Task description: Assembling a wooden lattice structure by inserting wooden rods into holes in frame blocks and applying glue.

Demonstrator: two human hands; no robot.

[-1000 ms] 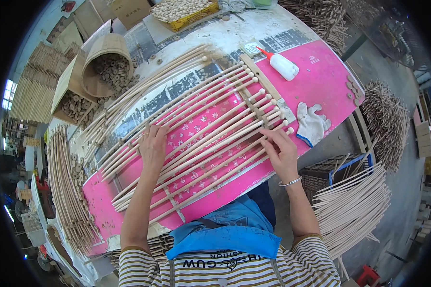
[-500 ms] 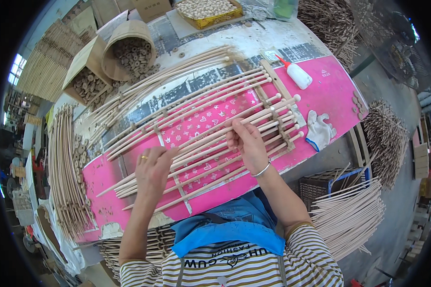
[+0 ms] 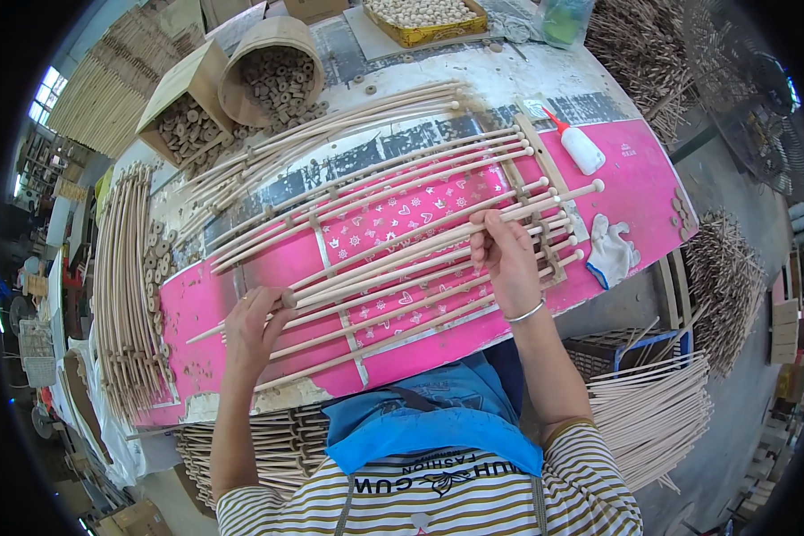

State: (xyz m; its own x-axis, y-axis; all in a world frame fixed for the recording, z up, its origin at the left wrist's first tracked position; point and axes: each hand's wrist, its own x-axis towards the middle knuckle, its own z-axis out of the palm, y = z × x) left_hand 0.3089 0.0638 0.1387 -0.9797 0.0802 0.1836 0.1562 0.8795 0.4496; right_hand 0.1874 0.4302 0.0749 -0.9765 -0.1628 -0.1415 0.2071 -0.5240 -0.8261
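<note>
My right hand (image 3: 509, 259) is closed around a pale wooden stick (image 3: 545, 204), thumb and fingers pinching it from above. The stick has a round knob at its right end, past the slotted wooden rack (image 3: 549, 259). My left hand (image 3: 255, 326) is closed too, its fingertips on a small brown wooden ring (image 3: 288, 298) near the left part of the sticks. Whether the ring is on the held stick, I cannot tell. Several knobbed sticks (image 3: 393, 268) lie side by side under my hands, their knobbed ends across the rack, on a pink patterned table cover (image 3: 188, 357).
Beyond lie more sticks (image 3: 330, 125), a round tub (image 3: 272, 71) and wooden box (image 3: 183, 116) of rings, and a yellow tray (image 3: 429, 31) of wooden balls. A red-tipped white glue bottle (image 3: 582, 150) and white glove (image 3: 611, 252) are at right. Ringed sticks (image 3: 121, 295) stack at left.
The view has shifted, so the table sits further right. My left hand has moved down and left, and a ring now shows at its fingertips. The right hand keeps its hold, the stick's knob reaching further right.
</note>
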